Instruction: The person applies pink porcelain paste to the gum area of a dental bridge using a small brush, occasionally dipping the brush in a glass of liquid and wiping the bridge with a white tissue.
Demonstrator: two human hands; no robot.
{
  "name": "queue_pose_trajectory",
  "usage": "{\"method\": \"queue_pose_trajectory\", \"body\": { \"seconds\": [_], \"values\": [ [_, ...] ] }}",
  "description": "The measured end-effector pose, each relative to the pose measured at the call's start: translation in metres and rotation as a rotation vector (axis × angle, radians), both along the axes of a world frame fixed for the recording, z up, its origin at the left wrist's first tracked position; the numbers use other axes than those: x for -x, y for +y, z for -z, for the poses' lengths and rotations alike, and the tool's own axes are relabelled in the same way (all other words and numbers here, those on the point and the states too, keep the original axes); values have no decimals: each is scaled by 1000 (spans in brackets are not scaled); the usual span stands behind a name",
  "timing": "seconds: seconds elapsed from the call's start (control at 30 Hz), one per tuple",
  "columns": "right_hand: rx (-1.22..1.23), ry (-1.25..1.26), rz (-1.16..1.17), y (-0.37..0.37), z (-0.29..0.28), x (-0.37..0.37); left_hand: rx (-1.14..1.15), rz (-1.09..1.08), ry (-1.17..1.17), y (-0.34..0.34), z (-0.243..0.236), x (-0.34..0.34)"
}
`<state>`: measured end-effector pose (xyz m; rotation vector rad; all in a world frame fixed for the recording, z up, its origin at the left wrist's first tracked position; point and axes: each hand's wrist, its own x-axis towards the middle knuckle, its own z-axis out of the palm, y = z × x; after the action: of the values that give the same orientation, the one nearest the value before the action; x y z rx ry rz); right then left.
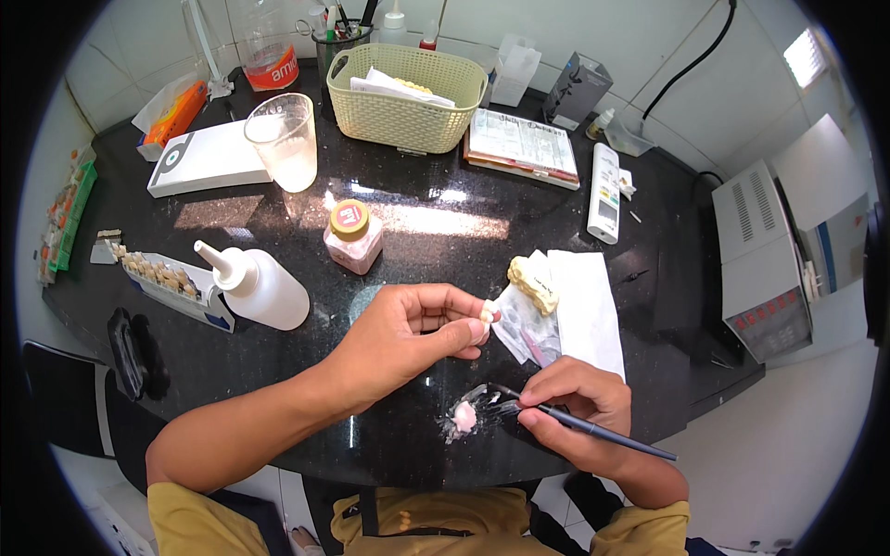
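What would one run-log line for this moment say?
left hand: pinching small white tooth piece | right hand: holding dark tool, tip at pink paste | counter

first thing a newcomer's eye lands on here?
Probably the two hands at the centre of the black counter: the left hand pinches a small whitish piece at its fingertips, while the right hand holds a thin dark tool over a pink blob near the front edge. Next, the pale woven basket at the back and the white squeeze bottle lying to the left.
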<state>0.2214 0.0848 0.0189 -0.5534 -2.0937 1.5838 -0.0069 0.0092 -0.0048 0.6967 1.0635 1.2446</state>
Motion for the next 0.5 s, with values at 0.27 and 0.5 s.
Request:
{"method": "queue_pose_trajectory", "body": {
  "seconds": [0.27, 0.5],
  "values": [
    [74, -127, 51, -17, 23, -15, -19, 6, 12, 1, 0, -1],
    [33, -176, 37, -17, 20, -12, -34, 7, -8, 0, 0, -1]
  ]
}}
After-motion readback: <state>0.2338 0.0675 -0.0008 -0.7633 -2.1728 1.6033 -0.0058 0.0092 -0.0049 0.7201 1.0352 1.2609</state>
